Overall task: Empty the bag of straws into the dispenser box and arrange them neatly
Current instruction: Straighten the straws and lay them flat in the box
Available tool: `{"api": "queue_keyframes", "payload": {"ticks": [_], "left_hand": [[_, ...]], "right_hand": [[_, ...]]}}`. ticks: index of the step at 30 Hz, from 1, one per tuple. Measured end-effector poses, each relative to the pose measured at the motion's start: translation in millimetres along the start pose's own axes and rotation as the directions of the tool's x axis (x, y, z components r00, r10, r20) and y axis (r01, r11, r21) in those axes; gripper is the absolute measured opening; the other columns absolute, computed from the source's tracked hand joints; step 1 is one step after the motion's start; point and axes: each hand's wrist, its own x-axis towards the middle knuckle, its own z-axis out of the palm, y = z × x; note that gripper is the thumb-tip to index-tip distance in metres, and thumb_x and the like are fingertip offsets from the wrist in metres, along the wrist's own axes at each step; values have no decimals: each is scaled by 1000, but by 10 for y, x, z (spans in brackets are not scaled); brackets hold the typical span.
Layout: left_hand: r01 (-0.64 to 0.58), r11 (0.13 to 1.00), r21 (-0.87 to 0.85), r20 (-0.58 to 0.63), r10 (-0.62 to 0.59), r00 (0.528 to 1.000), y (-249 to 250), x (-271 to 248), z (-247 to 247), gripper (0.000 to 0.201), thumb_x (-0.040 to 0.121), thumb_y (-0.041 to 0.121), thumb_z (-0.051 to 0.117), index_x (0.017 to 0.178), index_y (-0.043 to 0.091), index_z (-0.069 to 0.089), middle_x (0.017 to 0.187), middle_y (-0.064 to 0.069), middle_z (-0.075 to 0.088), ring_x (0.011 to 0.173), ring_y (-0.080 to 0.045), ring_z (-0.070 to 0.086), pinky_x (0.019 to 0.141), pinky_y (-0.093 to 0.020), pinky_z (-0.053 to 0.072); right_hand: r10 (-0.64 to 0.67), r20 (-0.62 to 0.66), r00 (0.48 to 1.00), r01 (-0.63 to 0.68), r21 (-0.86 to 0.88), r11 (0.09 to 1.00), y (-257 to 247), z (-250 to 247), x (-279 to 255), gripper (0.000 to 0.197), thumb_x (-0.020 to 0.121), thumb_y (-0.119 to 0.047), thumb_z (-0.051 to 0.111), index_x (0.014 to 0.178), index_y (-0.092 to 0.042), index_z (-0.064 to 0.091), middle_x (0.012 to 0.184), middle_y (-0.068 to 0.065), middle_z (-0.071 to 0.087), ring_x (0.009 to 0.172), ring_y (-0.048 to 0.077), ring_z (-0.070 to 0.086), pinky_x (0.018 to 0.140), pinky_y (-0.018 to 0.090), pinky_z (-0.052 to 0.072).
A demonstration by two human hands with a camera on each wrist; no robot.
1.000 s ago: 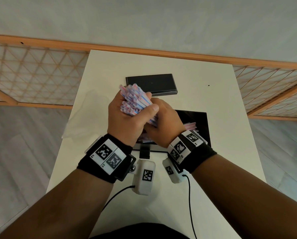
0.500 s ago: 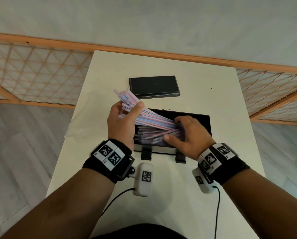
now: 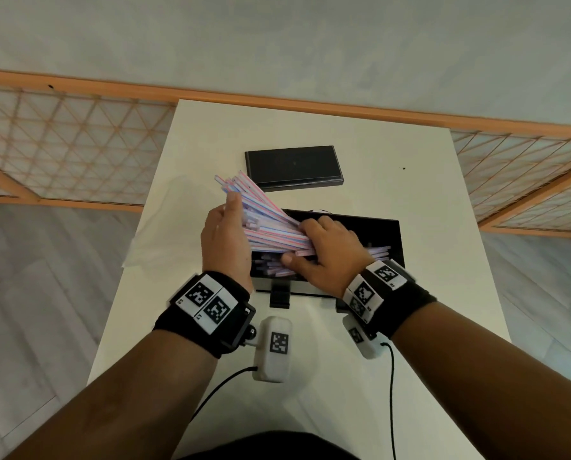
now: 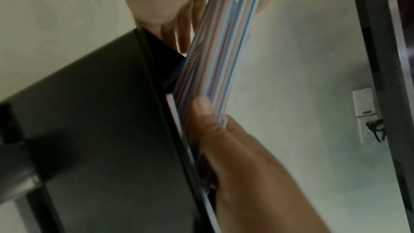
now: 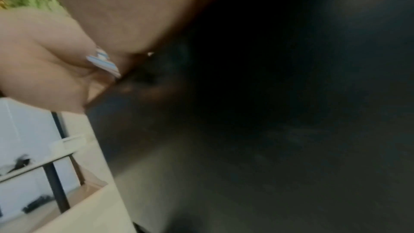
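A bundle of striped pink, blue and white straws (image 3: 264, 220) slants from upper left down into the open black dispenser box (image 3: 382, 227). My left hand (image 3: 226, 234) holds the raised end of the bundle, with the thumb on top. My right hand (image 3: 327, 257) grips the lower end inside the box, thumb under the straws. More straws (image 3: 375, 251) lie flat in the box. The left wrist view shows the bundle (image 4: 221, 50) beside the box wall (image 4: 100, 112), with the right hand's thumb (image 4: 202, 107) on it. The right wrist view is mostly dark, with some straw ends (image 5: 104, 61) showing between the fingers.
The box's black lid (image 3: 292, 167) lies flat on the white table (image 3: 426, 194) behind the box. A clear plastic bag (image 3: 164, 240) lies at the table's left edge. A wooden lattice rail (image 3: 61, 144) runs behind and beside the table.
The bundle, earlier held upright in both hands, has been tipped down into the box. My right hand slid to its lower end in the box, and the left hand holds the raised end.
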Motion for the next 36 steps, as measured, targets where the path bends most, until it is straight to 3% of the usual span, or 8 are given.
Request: {"api": "queue_keyframes", "payload": {"ticks": [2,6,9,15,19,22,27,36], "left_hand": [[-52,994,95,13,51,999,-2,1,-7,40,100,47,56,106,8,61,87,3,63,78,-3,66,76,-17,55],[-79,996,51,-40,81,996,42,54,-122,46,84,41,80,115,15,56,100,2,68,91,-16,69,93,-44,58],[-107,991,77,-21,109,994,43,117,-183,39,84,39,80,110,15,63,95,0,74,84,-12,73,82,-40,60],[-122,979,161,41,116,992,-61,9,-114,38,94,50,51,64,28,58,72,3,59,78,-25,60,75,-35,53],[-112,988,110,-45,117,992,-26,-16,-137,33,87,51,51,72,23,56,78,0,59,82,-31,61,82,-47,52],[-58,992,108,-52,64,997,54,-2,-120,41,90,59,51,74,24,62,87,-3,68,99,-34,67,99,-57,51],[-37,993,111,0,37,999,-10,-19,-112,63,69,84,42,77,27,67,98,-12,73,97,-37,71,95,-62,52],[-156,972,173,72,146,987,-43,-123,-79,59,73,80,44,85,24,58,85,4,62,94,-30,64,97,-59,50]], "right_hand": [[-29,-24,999,31,87,996,-28,-8,0,74,72,-77,38,124,-25,47,110,-1,50,102,22,51,91,42,46],[-44,-81,996,62,244,968,148,-87,-88,77,66,-67,66,126,-22,48,112,-3,51,101,17,52,91,35,48],[0,-53,999,8,150,989,317,-121,-143,74,71,-71,54,125,-22,57,104,-1,48,101,22,50,93,35,45],[-18,94,995,13,53,999,173,17,-37,63,89,-57,40,139,-19,47,124,7,51,114,30,49,102,42,41],[-50,51,997,45,94,995,22,19,29,45,96,-48,44,128,-16,50,116,7,51,107,28,50,96,44,44],[-132,-12,991,132,132,982,-127,33,55,56,91,-58,33,124,-16,51,109,4,51,100,24,50,89,42,46],[-140,-71,988,143,52,988,-180,2,55,72,82,-74,27,122,-20,52,107,1,47,98,22,48,88,41,46],[5,144,990,-13,53,999,193,-6,13,115,50,-99,43,143,-32,29,130,0,50,119,25,49,101,47,45]]}}
